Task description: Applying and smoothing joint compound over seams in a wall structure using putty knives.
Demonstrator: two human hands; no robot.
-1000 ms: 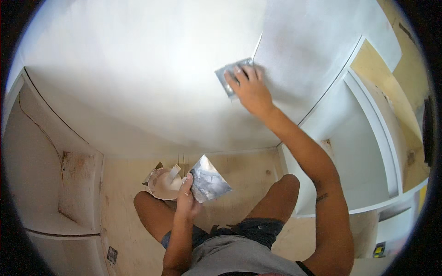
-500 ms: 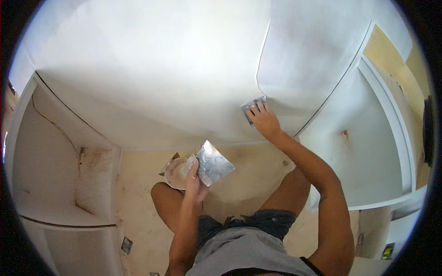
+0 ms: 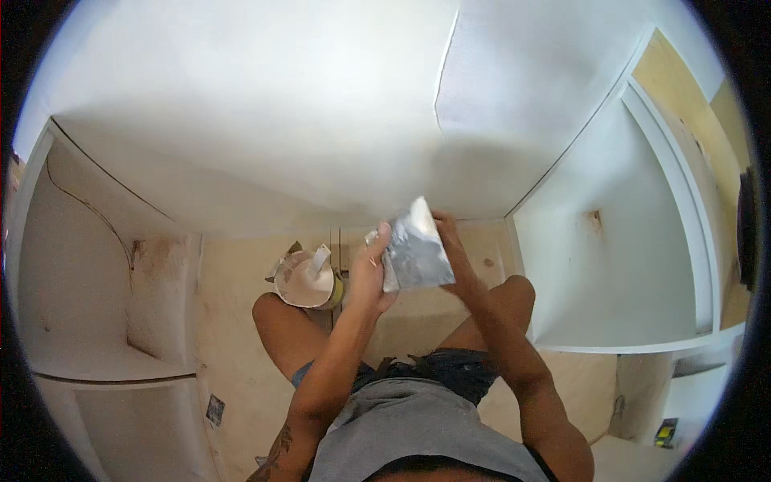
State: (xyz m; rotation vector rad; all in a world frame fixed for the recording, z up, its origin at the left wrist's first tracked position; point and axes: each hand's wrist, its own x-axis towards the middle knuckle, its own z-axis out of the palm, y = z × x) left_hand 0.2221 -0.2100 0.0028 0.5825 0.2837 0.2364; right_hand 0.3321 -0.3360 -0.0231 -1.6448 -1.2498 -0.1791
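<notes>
My left hand (image 3: 377,269) is closed round one edge of a square metal putty spreader (image 3: 422,255), held up in front of the wall. White filler (image 3: 421,212) shows along its upper corner. Close against the far side of that plate is my right hand (image 3: 448,241), its fingers partly hidden and smeared by motion. The second spreader it was gripping is hidden behind the plate. On the white wall (image 3: 265,104), a ragged filler line (image 3: 441,76) runs down and ends above my hands.
A bucket of pale filler (image 3: 299,281), with a light-handled tool (image 3: 320,261) standing in it, is by my left knee. White open cabinets stand left (image 3: 88,265) and right (image 3: 634,241). A small dark plate (image 3: 215,410) lies on the floor at lower left.
My right hand has left the wall and come down to the spreader in my left hand. The left hand has moved up and right, away from the bucket. My view has shifted slightly.
</notes>
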